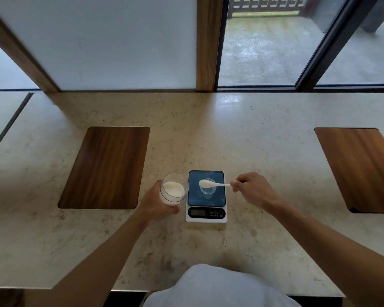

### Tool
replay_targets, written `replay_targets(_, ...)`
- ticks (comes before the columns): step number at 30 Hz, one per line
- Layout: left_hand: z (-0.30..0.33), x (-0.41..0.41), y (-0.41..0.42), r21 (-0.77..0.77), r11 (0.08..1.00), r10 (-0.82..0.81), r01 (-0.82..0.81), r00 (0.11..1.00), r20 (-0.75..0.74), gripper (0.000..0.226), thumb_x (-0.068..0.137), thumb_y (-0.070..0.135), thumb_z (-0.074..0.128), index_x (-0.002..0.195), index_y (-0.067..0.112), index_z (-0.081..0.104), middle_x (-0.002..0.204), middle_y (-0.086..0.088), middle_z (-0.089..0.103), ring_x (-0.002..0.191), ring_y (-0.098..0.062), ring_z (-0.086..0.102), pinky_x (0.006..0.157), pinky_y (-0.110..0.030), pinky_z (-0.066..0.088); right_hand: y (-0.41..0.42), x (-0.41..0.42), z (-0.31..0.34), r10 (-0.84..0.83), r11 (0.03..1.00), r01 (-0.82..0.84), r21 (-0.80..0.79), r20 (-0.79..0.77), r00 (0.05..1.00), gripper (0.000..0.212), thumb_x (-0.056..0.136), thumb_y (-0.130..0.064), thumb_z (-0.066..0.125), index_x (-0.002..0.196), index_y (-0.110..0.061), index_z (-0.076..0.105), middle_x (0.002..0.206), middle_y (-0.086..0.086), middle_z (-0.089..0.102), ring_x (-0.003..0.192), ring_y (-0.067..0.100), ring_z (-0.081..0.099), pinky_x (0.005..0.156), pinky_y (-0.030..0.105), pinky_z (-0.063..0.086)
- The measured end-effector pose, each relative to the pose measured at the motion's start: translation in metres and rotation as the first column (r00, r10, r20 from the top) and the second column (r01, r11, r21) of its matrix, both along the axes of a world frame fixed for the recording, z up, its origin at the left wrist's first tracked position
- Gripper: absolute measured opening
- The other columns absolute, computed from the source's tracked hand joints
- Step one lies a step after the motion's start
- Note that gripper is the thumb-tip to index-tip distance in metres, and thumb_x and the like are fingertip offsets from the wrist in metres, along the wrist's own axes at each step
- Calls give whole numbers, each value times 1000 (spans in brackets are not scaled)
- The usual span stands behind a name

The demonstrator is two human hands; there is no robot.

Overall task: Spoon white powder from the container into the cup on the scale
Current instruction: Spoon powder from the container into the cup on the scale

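A clear container (173, 191) holding white powder is tilted toward the scale, gripped from below by my left hand (157, 207). A small digital scale (206, 196) with a dark blue platform sits at the table's middle. On the platform stands a small clear cup (208, 189). My right hand (251, 189) pinches the handle of a white spoon (211, 184). The spoon's bowl, heaped with white powder, hovers over the cup's mouth.
The work surface is a beige marble table (253, 151). A wooden inlay panel (106, 167) lies left of the container, and another wooden inlay panel (361, 167) lies at the far right. Frosted and glass windows rise behind the table. My lap in light cloth (220, 286) meets the near edge.
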State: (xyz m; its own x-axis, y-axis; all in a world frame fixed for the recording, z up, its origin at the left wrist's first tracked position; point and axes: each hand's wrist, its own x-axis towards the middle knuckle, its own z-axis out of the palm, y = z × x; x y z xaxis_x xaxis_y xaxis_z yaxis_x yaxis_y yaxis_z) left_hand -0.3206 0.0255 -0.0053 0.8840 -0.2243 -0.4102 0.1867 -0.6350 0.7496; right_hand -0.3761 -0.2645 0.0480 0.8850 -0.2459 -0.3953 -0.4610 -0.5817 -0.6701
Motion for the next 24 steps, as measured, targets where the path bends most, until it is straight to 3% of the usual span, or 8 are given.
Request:
replay_targets(7, 0, 0, 5, -4, 1000, 12, -12, 1000, -5, 95, 48, 21, 90, 137, 16, 56, 127, -7, 70, 117, -30, 68, 104, -55, 55, -6, 2, -21, -35, 999, 35, -14, -30, 999, 35, 96, -27, 59, 67, -16, 74, 54, -2, 59, 44, 12, 44, 47, 26, 36)
replay_targets(24, -3, -2, 8, 2, 1000, 15, -15, 1000, -23, 95, 51, 21, 93, 138, 21, 55, 125, -2, 69, 115, -26, 67, 102, -53, 57, -2, 15, -41, -57, 997, 51, -56, -97, 994, 35, 97, -27, 58, 65, -21, 70, 58, -2, 63, 47, 12, 48, 46, 22, 34)
